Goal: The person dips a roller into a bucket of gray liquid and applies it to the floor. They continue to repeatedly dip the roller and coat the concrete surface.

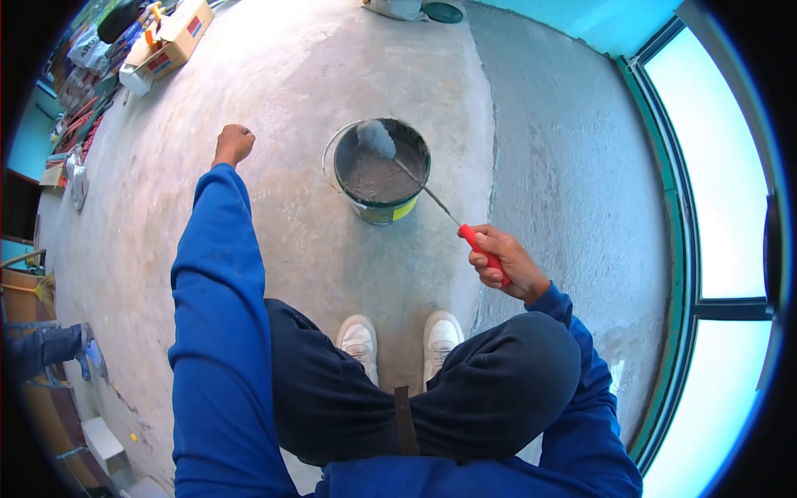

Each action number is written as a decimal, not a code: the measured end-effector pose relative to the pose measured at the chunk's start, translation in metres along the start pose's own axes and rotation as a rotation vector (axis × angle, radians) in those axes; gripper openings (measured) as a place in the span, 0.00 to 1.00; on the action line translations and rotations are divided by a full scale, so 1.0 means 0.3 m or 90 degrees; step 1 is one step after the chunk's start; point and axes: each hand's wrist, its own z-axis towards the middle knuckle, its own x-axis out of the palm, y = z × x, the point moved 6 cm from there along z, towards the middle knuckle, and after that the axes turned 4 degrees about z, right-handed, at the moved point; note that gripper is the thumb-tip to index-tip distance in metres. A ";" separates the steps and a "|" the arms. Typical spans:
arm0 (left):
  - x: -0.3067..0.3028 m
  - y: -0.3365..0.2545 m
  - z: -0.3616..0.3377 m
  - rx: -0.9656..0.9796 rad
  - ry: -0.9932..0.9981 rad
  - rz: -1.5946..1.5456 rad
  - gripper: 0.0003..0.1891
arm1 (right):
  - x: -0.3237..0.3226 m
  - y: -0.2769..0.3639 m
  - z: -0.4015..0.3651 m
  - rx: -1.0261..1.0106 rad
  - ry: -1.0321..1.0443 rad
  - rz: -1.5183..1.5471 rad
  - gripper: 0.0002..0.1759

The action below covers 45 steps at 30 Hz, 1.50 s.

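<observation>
My right hand [510, 266] is closed around the red handle of a paint roller [477, 241]. Its thin metal rod slants up and left to a fluffy, pale grey roller head, which is over the mouth of a bucket [383, 207]. Whether the head touches the grey liquid [378, 178] inside cannot be made out. The bucket is dark-rimmed with a yellow-green label, and its wire handle hangs out to the left. My left hand [235, 143] is held out left of the bucket, curled into a fist with nothing visible in it.
Darker grey, wet-looking floor [564, 166] runs along the right, beside a green-framed glass door [714, 158]. A cardboard box [178, 37] and piled goods line the upper left. A broom [43, 290] is at the left edge. My shoes [359, 340] stand before the bucket.
</observation>
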 end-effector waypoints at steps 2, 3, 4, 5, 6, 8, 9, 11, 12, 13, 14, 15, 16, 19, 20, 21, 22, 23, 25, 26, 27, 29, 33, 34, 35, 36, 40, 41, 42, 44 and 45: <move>0.004 0.007 0.004 0.000 0.002 0.002 0.14 | 0.020 -0.020 0.008 0.048 0.052 0.083 0.20; 0.009 0.013 0.009 -0.002 0.004 0.001 0.14 | 0.025 -0.030 0.014 0.063 0.075 0.113 0.20; 0.013 0.020 0.012 -0.004 0.005 0.000 0.14 | 0.030 -0.040 0.019 0.077 0.097 0.143 0.20; 0.013 0.024 0.013 -0.002 0.005 0.006 0.14 | 0.030 -0.051 0.026 0.089 0.117 0.173 0.20; 0.014 0.026 0.015 -0.001 0.006 0.011 0.14 | 0.027 -0.063 0.033 0.100 0.137 0.202 0.21; 0.016 0.032 0.015 -0.003 0.007 0.013 0.14 | 0.026 -0.074 0.040 0.109 0.155 0.231 0.21; 0.016 0.036 0.013 -0.005 0.009 0.010 0.14 | 0.025 -0.078 0.043 0.107 0.152 0.231 0.21; 0.017 0.045 0.013 -0.015 0.005 0.005 0.14 | 0.022 -0.079 0.044 0.099 0.141 0.211 0.21; 0.019 0.048 0.015 -0.022 0.000 0.004 0.14 | 0.020 -0.077 0.043 0.093 0.132 0.191 0.21; 0.021 0.053 0.016 -0.029 -0.005 0.003 0.14 | 0.020 -0.075 0.040 0.087 0.123 0.170 0.20; 0.030 0.039 0.022 0.018 -0.013 0.035 0.14 | 0.012 -0.064 0.034 0.051 0.067 0.082 0.20; 0.038 0.028 0.030 0.062 -0.022 0.069 0.14 | 0.018 -0.046 0.024 0.018 0.015 -0.008 0.19; 0.034 0.036 0.038 0.100 -0.033 0.107 0.15 | 0.035 -0.031 0.020 -0.015 -0.029 -0.098 0.19; 0.178 0.114 0.151 0.129 -0.034 0.065 0.11 | -0.047 -0.009 0.018 -0.247 -0.158 -0.440 0.17; 0.107 0.048 0.091 0.099 -0.030 0.029 0.09 | -0.051 0.022 0.007 -0.301 -0.172 -0.514 0.17; 0.074 -0.017 0.024 0.061 -0.042 0.004 0.08 | -0.083 0.036 0.011 -0.400 -0.168 -0.569 0.18; 0.058 -0.077 -0.025 0.017 -0.059 -0.025 0.08 | -0.134 0.040 0.029 -0.395 -0.167 -0.518 0.18; 0.054 -0.101 -0.034 -0.031 -0.082 -0.056 0.08 | -0.158 0.056 0.050 -0.463 -0.129 -0.512 0.18; 0.014 -0.084 -0.065 -0.124 -0.163 -0.100 0.09 | -0.237 0.093 0.091 -0.436 -0.150 -0.587 0.19; 0.081 -0.069 -0.003 -0.191 -0.274 -0.111 0.10 | -0.264 0.099 0.138 -0.381 -0.184 -0.639 0.20; -0.028 -0.101 -0.096 -0.143 -0.152 -0.140 0.19 | -0.324 0.128 0.153 -0.329 -0.237 -0.701 0.20; -0.059 -0.136 -0.090 -0.152 -0.114 -0.121 0.19 | -0.518 0.181 0.108 -0.159 -0.370 -0.343 0.18; -0.072 -0.130 -0.105 -0.180 -0.110 -0.110 0.18 | -0.052 0.195 0.008 -0.549 -0.358 -0.761 0.13; -0.075 -0.125 -0.110 -0.186 -0.110 -0.110 0.18 | 0.070 0.206 -0.029 -0.515 -0.369 -0.750 0.13; -0.078 -0.121 -0.115 -0.191 -0.111 -0.110 0.18 | 0.072 0.209 -0.028 -0.522 -0.363 -0.737 0.13; -0.079 -0.115 -0.121 -0.196 -0.111 -0.112 0.18 | 0.072 0.212 -0.030 -0.527 -0.357 -0.727 0.13; -0.089 -0.087 -0.143 -0.218 -0.113 -0.117 0.17 | 0.002 0.221 0.003 -0.561 -0.309 -0.722 0.14; -0.091 -0.082 -0.147 -0.222 -0.114 -0.117 0.17 | -0.010 0.219 0.012 -0.562 -0.305 -0.706 0.14; -0.091 -0.078 -0.151 -0.225 -0.114 -0.120 0.17 | -0.020 0.220 0.017 -0.563 -0.303 -0.690 0.14; -0.091 -0.076 -0.155 -0.232 -0.114 -0.124 0.17 | -0.026 0.222 0.019 -0.563 -0.299 -0.687 0.14; -0.091 -0.073 -0.156 -0.237 -0.117 -0.125 0.17 | -0.022 0.226 0.017 -0.563 -0.299 -0.699 0.14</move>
